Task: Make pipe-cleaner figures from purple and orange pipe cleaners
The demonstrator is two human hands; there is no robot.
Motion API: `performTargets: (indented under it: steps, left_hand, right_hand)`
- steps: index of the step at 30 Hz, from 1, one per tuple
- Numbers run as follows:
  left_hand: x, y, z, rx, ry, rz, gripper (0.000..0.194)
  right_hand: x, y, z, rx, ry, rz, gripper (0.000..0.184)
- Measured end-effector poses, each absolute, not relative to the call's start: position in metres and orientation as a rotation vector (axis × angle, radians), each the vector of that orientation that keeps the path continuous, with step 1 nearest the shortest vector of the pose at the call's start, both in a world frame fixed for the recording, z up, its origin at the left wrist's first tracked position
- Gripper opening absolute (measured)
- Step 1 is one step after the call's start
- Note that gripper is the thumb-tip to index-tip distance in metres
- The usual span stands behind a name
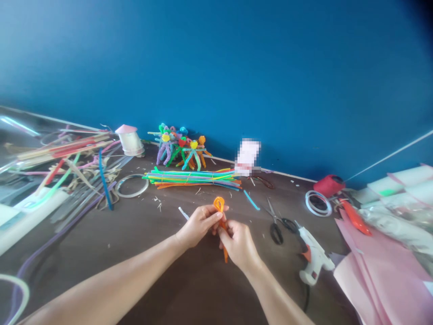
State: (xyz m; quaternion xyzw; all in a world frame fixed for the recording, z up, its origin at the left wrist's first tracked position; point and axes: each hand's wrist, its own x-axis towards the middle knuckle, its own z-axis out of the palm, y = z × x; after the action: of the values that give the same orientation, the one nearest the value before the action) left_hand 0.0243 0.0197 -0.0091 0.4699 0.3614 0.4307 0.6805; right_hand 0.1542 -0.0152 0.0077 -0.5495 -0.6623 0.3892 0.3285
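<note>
An orange pipe cleaner (219,205) is bent into a small loop at its top, and its twisted stem runs down between my hands. My left hand (199,225) pinches the loop from the left. My right hand (238,243) grips the stem just below it, and the lower end sticks out beneath my fingers. A short white strip (183,213) lies on the dark table (189,280) just left of my left hand.
A bundle of colored pipe cleaners (192,178) and several pipe-cleaner figures (179,151) stand ahead by the blue wall. Scissors (277,223) and a white glue gun (313,255) lie right, beside pink paper (375,271). Loose strips and plastic sheeting (57,158) cover the left.
</note>
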Motion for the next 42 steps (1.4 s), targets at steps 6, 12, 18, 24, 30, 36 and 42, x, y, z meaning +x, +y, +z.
performTargets:
  steps: [6, 12, 18, 24, 30, 36, 42]
  left_hand:
    - [0.025, 0.019, -0.008, 1.090, 0.842, 0.989, 0.031]
    - [0.026, 0.018, -0.006, 1.080, 0.861, 1.007, 0.030]
    - [0.024, 0.018, -0.007, 0.905, 0.807, 0.998, 0.028]
    - [0.019, 0.023, -0.009, 0.715, 0.681, 0.943, 0.024]
    - [0.016, 0.023, -0.008, 0.709, 0.580, 0.940, 0.016]
    - [0.017, 0.021, -0.007, 0.737, 0.461, 0.913, 0.016]
    - [0.017, 0.021, -0.007, 0.785, 0.379, 0.828, 0.022]
  right_hand:
    - [0.154, -0.016, 0.010, -1.445, -1.788, 0.885, 0.024]
    - [0.153, -0.018, 0.007, -1.476, -1.901, 0.651, 0.021]
    - [0.152, -0.019, 0.005, -1.479, -1.927, 0.590, 0.020]
    - [0.153, -0.018, 0.008, -1.406, -1.788, 0.870, 0.022]
    - [0.156, -0.015, 0.010, -1.293, -1.484, 1.133, 0.027]
    - [0.157, -0.010, 0.001, -1.264, -1.322, 1.212, 0.019]
    - [0.154, -0.008, -0.001, -1.099, -1.062, 1.484, 0.014]
